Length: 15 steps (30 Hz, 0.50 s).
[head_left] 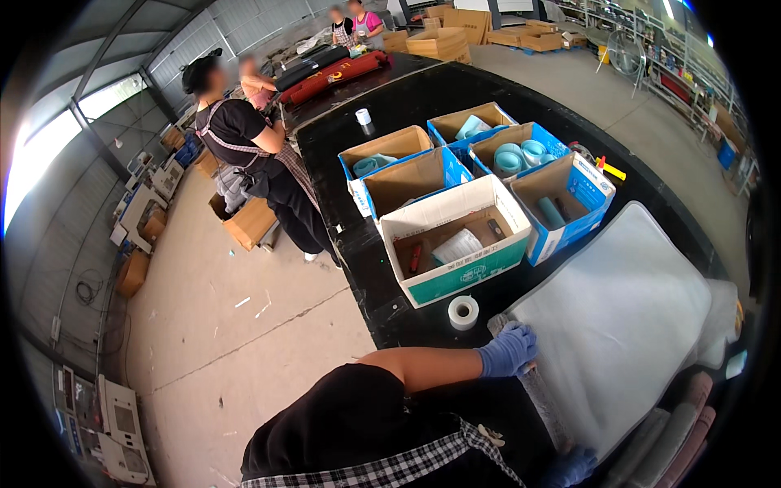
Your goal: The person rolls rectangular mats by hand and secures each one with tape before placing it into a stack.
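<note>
A pale mat (614, 305) with rounded corners lies with its smooth white side up on the right part of the black table, its near edge showing grey pile. My left hand (508, 351), in a blue glove, is closed on the corner of that edge nearest the boxes. Lower down, my right hand (572, 466), also blue-gloved, grips the same edge at its other end; shade hides part of its fingers. A white tape roll (464, 312) stands just beyond my left hand. Several rolled grey and pinkish pieces (679, 431) lie right of my right hand.
A green-and-white box (465, 276) with a red-handled tool and a white roll stands beyond the mat. Blue boxes (569, 199) behind it hold pale blue rolls. A small white roll (363, 117) sits farther back. A co-worker (244, 138) stands at the table's left edge.
</note>
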Available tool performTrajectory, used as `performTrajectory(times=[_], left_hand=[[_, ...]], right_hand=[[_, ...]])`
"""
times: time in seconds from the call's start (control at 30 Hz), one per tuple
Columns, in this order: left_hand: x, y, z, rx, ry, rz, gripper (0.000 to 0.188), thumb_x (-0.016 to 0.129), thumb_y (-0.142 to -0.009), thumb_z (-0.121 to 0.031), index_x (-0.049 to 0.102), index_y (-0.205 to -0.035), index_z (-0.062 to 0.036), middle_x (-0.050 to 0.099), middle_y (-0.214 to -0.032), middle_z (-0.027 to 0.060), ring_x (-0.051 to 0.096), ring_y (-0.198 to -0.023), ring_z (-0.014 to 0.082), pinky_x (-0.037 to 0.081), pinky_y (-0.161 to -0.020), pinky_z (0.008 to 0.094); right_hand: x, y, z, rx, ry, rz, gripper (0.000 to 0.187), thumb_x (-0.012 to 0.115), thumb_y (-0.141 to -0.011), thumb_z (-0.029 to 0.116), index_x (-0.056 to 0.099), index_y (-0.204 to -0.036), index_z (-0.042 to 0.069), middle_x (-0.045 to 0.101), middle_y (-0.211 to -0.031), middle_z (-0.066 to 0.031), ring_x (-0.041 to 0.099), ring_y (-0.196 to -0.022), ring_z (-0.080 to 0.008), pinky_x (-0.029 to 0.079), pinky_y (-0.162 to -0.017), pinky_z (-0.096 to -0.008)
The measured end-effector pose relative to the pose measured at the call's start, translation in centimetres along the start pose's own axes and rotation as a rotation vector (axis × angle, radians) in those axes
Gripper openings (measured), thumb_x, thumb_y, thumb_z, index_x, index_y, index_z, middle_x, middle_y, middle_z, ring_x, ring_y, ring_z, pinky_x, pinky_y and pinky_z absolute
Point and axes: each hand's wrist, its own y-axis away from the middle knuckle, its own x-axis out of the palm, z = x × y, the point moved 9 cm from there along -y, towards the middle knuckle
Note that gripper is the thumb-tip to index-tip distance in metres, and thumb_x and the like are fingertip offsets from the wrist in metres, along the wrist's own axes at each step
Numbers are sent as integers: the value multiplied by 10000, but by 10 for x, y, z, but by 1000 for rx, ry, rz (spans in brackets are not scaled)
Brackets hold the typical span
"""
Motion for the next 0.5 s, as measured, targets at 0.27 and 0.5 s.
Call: performTrajectory(times=[0.27,0.5], left_hand=[[12,-19,20,-149,138,94,285,656,-892,-411,654,-935,-130,663,-927,63,629,-968,281,441,-904,455],[-27,15,-18,197,30,-266,315,641,-900,-410,624,-1002,-113,623,-1047,85,599,-1018,275,463,-917,455]], right_hand=[[-13,-45,5,-137,-335,-301,331,797,-757,369,605,-816,106,613,-798,-105,596,-767,-350,484,-712,-499],[7,36,3,-12,-204,-470,531,840,-766,346,632,-1202,125,578,-1246,-198,545,-1148,-430,426,-951,-597]])
